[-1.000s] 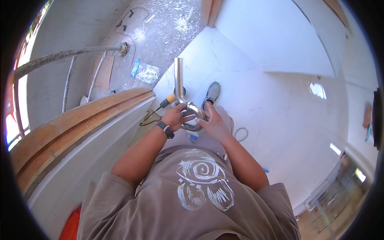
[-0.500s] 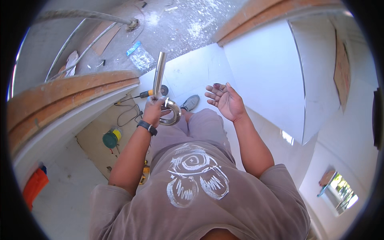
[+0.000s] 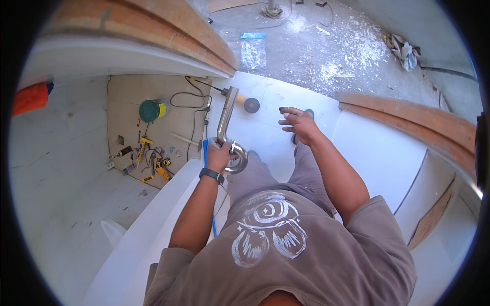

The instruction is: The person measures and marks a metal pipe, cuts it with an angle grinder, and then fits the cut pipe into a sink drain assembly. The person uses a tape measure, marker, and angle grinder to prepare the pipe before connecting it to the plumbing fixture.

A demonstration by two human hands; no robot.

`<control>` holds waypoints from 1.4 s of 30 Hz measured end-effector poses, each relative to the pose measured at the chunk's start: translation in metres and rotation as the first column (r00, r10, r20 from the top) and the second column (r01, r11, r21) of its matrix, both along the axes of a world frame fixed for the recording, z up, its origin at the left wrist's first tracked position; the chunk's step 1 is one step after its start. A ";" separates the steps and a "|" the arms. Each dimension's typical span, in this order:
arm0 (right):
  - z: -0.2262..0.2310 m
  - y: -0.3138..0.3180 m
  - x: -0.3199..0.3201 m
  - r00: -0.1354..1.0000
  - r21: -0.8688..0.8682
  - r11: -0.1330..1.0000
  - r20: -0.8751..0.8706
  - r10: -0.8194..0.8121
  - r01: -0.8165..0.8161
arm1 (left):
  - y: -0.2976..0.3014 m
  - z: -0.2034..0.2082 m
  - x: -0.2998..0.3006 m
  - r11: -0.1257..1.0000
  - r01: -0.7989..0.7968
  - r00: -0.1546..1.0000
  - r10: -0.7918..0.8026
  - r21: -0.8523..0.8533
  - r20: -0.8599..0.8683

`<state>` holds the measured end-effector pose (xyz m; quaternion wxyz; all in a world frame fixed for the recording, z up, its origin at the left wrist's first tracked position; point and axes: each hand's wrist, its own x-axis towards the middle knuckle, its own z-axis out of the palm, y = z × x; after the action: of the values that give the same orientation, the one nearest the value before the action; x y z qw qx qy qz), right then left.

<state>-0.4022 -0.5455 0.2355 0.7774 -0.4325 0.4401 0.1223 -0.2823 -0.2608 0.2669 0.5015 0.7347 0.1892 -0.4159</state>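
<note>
My left hand [image 3: 219, 155], with a dark band at its wrist, is closed round a shiny chrome sink trap pipe [image 3: 226, 115]. Its straight length points up and away, while the U-bend [image 3: 239, 161] curls out to the right of my fingers. The palm hides part of the pipe. Off to the right, my right hand [image 3: 300, 125] hovers with its fingers stretched out and nothing in them. Below and beyond the pipe, an angle grinder [image 3: 251, 105] with a grey disc lies on the white tiled floor.
On the left floor are a green bucket [image 3: 150, 110], a black cord [image 3: 176, 99] and scattered tools, among them a yellow drill [image 3: 163, 171]. Wooden door frame pieces [image 3: 408, 115] flank the opening. Beyond lie a clear plastic bag [image 3: 253, 52] and white debris.
My view has swung left, bringing the bucket and tools further in. The trap pipe stays in my left hand. My right hand has turned from palm up to a more sideways, lower pose.
</note>
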 end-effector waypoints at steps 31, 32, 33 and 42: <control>-0.491 0.050 0.283 -0.467 -0.717 -0.683 -0.656 0.593 0.138 | 0.031 -0.268 -0.005 0.840 -0.449 0.746 0.164 0.306 0.645; -0.499 0.061 0.289 -0.476 -0.732 -0.643 -0.659 0.582 0.226 | 0.037 -0.261 -0.024 0.830 -0.479 0.739 0.204 0.287 0.643; -0.509 0.074 0.293 -0.483 -0.735 -0.611 -0.666 0.569 0.294 | 0.042 -0.253 -0.042 0.825 -0.504 0.713 0.231 0.256 0.662; -0.531 0.118 0.288 -0.550 -0.544 -0.590 -0.813 0.194 0.597 | 0.067 -0.236 -0.133 0.619 -0.753 0.602 0.511 0.224 0.614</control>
<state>-0.1139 -0.4280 -0.2958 0.2024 0.6877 0.6705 -0.1913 -0.4150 -0.1941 0.0307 0.4584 0.7898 0.4035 0.0570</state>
